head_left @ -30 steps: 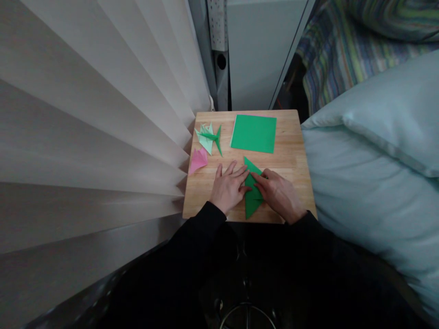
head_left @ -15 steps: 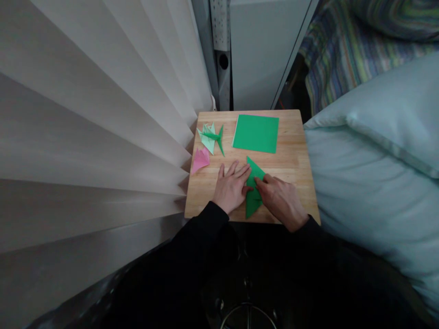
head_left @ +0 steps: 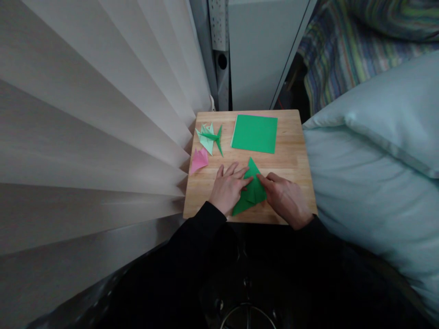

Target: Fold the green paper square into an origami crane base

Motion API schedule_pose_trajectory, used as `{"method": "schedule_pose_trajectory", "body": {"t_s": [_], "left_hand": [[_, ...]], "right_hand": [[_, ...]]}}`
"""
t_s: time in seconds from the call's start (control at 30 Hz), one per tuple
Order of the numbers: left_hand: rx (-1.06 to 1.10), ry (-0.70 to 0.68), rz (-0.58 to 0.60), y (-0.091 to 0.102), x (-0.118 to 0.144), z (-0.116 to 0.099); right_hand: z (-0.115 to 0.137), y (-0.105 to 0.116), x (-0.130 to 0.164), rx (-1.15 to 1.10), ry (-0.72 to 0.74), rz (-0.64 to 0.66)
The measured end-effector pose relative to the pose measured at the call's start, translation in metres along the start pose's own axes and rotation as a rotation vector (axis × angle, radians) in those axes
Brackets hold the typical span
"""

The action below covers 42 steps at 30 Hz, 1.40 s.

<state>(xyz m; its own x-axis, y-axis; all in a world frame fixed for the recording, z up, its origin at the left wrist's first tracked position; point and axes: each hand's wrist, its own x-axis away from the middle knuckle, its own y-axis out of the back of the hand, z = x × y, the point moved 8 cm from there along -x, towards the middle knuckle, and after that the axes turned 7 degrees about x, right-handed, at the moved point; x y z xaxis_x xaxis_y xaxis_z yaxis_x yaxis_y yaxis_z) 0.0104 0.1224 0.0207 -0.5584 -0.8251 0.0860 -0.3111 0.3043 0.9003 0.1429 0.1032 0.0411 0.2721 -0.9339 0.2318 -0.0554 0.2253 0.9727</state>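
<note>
On small wooden table (head_left: 295,151): 1 flat green paper square (head_left: 254,133), 1 pink folded piece (head_left: 199,160), light+dark green folded pieces (head_left: 210,137), count unclear. Left hand (head_left: 228,189) & right hand (head_left: 284,197) press 1 folded green paper triangle (head_left: 252,189) flat, just nearer than square; since 0.5 s ago its lower tip swung left.

The folded green paper (head_left: 252,189) is being turned on the table, its lower tip now swung leftward under the left hand (head_left: 228,189), and is being pressed by the right hand (head_left: 284,198).
</note>
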Motion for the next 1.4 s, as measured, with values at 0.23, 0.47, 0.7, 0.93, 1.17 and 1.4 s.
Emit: {"method": "schedule_pose_trajectory", "body": {"t_s": [0.23, 0.47, 0.7, 0.93, 1.17, 1.4], "left_hand": [[-0.025, -0.062, 0.056, -0.002, 0.004, -0.01], [-0.004, -0.055, 0.054, 0.0, 0.006, -0.013], [0.005, -0.054, 0.064, -0.001, 0.005, -0.013], [0.002, -0.051, 0.071, 0.002, 0.006, -0.015], [-0.003, -0.035, 0.078, 0.001, 0.005, -0.015], [0.017, -0.033, 0.065, -0.004, 0.004, -0.011]], "right_hand": [[0.013, -0.012, 0.001, 0.064, 0.011, 0.1], [0.014, -0.014, -0.005, 0.123, -0.047, 0.15], [0.017, -0.01, -0.013, 0.118, -0.111, 0.134], [0.023, -0.011, -0.013, 0.118, -0.111, 0.104], [0.02, -0.012, -0.019, 0.104, -0.147, 0.144], [0.011, -0.009, -0.027, 0.113, -0.173, 0.135]]}}
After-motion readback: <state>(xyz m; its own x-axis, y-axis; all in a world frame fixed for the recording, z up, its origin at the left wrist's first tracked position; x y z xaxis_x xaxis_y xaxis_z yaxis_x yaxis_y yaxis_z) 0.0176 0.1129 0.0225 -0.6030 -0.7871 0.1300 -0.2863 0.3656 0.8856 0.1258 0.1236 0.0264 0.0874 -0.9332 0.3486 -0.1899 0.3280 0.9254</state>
